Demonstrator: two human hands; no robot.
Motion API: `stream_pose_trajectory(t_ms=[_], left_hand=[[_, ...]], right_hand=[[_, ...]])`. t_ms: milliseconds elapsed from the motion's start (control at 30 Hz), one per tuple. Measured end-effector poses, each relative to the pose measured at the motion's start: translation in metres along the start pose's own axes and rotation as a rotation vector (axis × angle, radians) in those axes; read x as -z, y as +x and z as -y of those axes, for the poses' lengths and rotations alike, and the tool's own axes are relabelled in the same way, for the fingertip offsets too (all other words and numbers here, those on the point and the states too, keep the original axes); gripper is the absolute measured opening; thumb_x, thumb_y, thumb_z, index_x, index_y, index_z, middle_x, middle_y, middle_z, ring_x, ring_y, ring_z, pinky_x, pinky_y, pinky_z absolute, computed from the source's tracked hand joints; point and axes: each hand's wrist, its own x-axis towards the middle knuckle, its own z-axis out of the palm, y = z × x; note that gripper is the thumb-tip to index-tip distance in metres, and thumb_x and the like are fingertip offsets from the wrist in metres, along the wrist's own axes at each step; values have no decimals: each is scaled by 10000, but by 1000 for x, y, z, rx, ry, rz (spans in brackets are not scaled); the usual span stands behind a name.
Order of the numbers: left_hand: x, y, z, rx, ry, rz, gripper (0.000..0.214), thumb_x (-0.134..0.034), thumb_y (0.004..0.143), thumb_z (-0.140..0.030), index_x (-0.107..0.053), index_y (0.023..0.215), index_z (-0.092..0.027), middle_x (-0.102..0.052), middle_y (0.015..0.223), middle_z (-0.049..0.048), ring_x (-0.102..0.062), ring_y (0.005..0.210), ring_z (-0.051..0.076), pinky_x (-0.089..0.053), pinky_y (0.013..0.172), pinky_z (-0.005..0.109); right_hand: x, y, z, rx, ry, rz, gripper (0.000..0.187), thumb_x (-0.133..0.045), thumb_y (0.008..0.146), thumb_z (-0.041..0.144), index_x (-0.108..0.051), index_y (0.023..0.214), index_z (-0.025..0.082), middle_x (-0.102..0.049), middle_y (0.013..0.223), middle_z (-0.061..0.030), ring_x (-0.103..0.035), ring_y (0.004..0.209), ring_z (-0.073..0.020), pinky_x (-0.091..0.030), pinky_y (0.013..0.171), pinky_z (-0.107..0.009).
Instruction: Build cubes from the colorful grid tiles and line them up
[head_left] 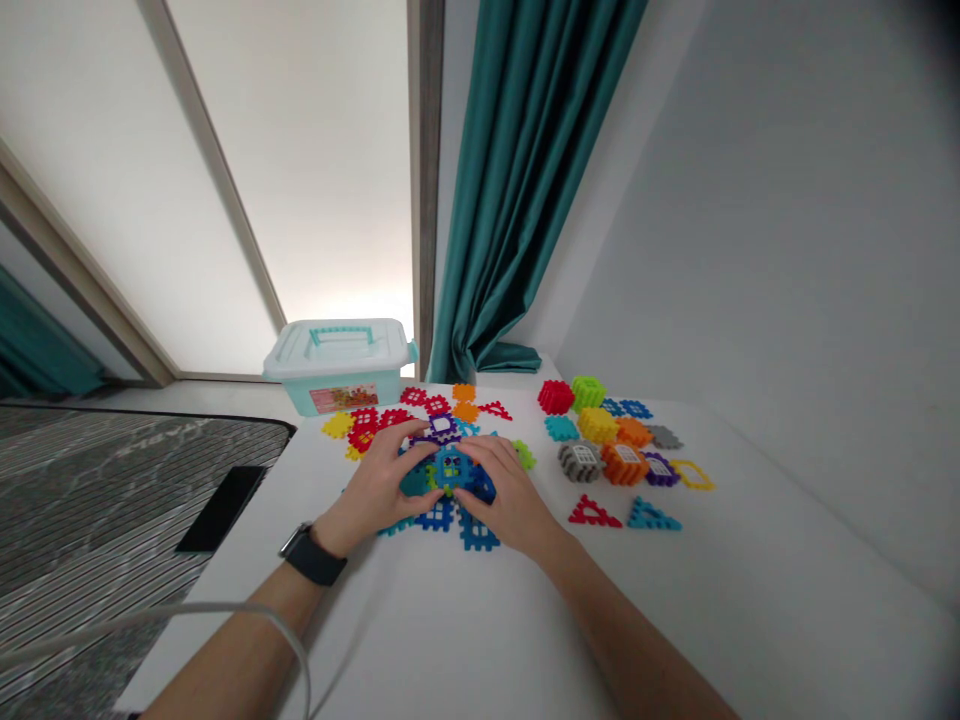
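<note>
Both hands meet over a pile of notched plastic building tiles at the middle of the white table. Between my left hand (394, 478) and my right hand (506, 490) is a blue window tile (452, 467), with bits of green showing at its lower edge. Thumbs and fingers of both hands are closed on its two sides. Just beyond the fingers lies a purple frame tile (442, 428). Under and in front of the hands are dark blue window tiles (478, 532), partly covered. A dark-banded watch (313, 556) is on my left wrist.
A lidded teal storage box (337, 365) stands at the back left. Red tiles (364, 420) and orange tiles (465, 402) lie beyond the hands. Stacked tiles, including a grey stack (580, 461), sit at right, with a red triangle (594, 512) nearer. A white cable (255, 608) crosses my left forearm.
</note>
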Motion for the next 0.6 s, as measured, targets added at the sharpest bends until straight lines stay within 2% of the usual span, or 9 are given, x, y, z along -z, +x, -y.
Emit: stream_pose_trajectory(t_ms=[333, 467, 600], left_hand=[[-3, 1, 1, 5, 27, 41, 455, -741, 806, -306, -622, 1237, -224, -553, 1367, 155, -526, 1273, 338, -458, 1059, 523], [-6, 0, 3, 16, 23, 49, 489, -770, 808, -364, -603, 1245, -219, -545, 1356, 162, -525, 1261, 340, -462, 1055, 528], [-6, -1, 3, 31, 1, 40, 439, -747, 847, -371, -600, 1236, -231, -533, 1352, 151, -526, 1252, 327, -469, 1049, 526]], right_hand=[[-2, -1, -3, 1, -11, 41, 526, -625, 927, 273, -471, 1430, 280, -605, 1381, -92, -527, 1303, -285, -385, 1150, -565], [-2, -1, -4, -6, -22, 34, 532, -649, 915, 274, -483, 1421, 279, -619, 1362, -89, -541, 1282, -284, -408, 1136, -553], [-1, 0, -3, -3, -11, 29, 523, -648, 917, 279, -481, 1412, 279, -612, 1365, -91, -539, 1283, -285, -405, 1136, -557]])
